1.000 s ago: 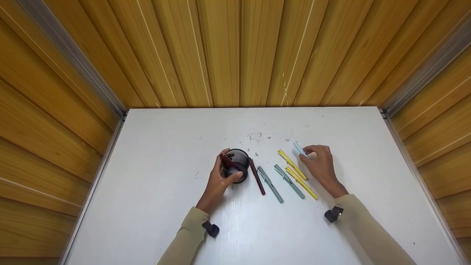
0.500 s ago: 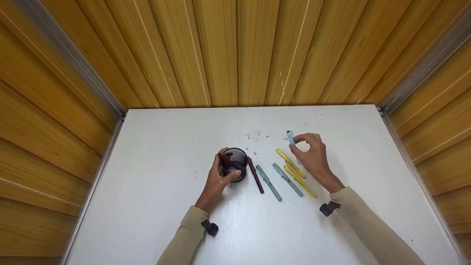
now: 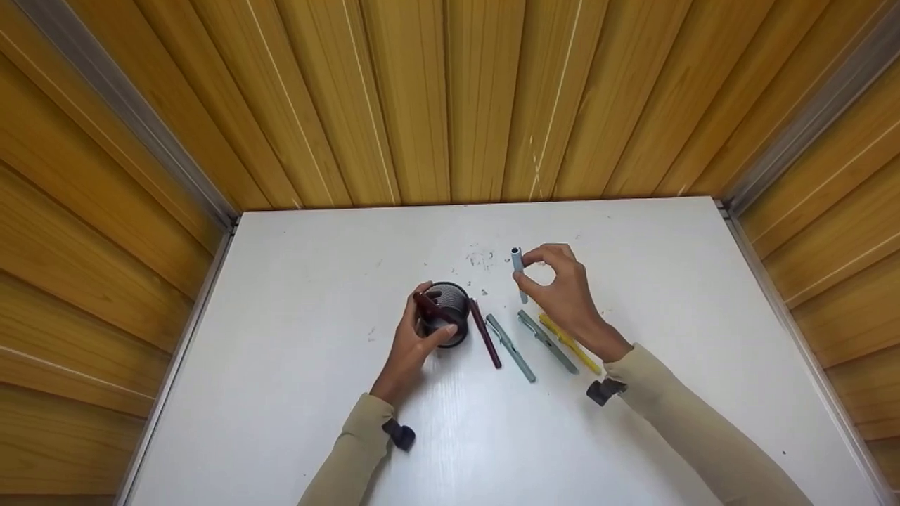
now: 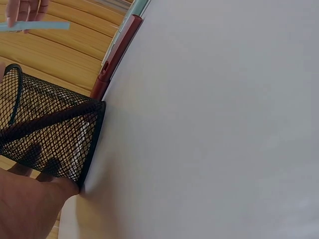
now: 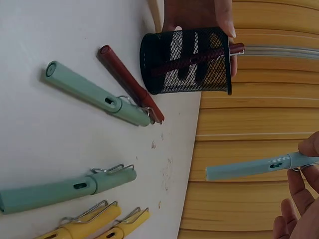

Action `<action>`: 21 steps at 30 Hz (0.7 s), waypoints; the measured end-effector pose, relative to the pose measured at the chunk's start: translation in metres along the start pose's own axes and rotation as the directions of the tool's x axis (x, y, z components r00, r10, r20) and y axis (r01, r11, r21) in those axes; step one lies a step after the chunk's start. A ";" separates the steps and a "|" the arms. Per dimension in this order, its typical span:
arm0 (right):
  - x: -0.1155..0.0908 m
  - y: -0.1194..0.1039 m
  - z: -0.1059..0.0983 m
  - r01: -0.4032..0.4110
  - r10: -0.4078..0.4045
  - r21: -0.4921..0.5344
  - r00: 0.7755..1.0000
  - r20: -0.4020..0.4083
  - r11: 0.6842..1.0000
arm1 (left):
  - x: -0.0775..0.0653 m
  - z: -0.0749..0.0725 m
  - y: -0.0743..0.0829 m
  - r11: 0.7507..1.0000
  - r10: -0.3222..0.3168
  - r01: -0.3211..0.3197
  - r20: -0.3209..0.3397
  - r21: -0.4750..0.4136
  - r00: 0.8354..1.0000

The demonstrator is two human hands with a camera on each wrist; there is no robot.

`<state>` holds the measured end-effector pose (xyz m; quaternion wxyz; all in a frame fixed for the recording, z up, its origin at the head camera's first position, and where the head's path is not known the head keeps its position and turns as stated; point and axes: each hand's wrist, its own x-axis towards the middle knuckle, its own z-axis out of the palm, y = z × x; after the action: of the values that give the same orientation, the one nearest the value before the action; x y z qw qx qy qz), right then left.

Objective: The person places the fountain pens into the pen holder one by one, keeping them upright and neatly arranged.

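My left hand [image 3: 413, 346] grips a black mesh pen cup [image 3: 455, 299] standing on the white table. Inside the cup leans a dark red pen [image 5: 192, 60], its end poking out past the rim. Between thumb and fingers of my right hand [image 3: 566, 289] a light blue pen [image 3: 518, 261] is pinched near its capped end, roughly upright and raised above the table. That hand is to the right of the cup, apart from it. In the left wrist view, the pen's lower length shows beyond the cup's mesh wall [image 4: 55, 97].
Right of the cup lie a second dark red pen [image 3: 485, 334], a green pen [image 3: 512, 350] and another green pen [image 3: 547, 341]. Two yellow pens, one yellow pen [image 5: 94, 221] beside the other [image 5: 130, 224], lie past them. Wood-look panels [image 3: 478, 105] wall the table's back and sides.
My right hand has lifted the light blue pen, turned it from slanted to near upright and carried it left toward the cup. The left hand stays on the cup.
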<state>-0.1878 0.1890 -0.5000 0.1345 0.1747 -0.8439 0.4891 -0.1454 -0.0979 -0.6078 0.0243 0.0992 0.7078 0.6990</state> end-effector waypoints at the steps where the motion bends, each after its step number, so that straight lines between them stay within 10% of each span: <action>1: 0.001 -0.003 0.002 0.015 -0.015 0.004 1.000 0.002 1.000 | 0.000 0.000 0.000 1.000 0.001 -0.001 0.002 0.000 1.000; 21: 0.015 -0.051 0.045 0.190 -0.192 0.070 0.981 0.030 0.979 | -0.001 0.002 0.002 0.999 -0.019 0.020 -0.015 0.041 1.000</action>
<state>-0.1819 0.1238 -0.4760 0.1593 0.2683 -0.8089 0.4983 -0.1443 -0.0962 -0.6064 0.0240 0.0877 0.7230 0.6848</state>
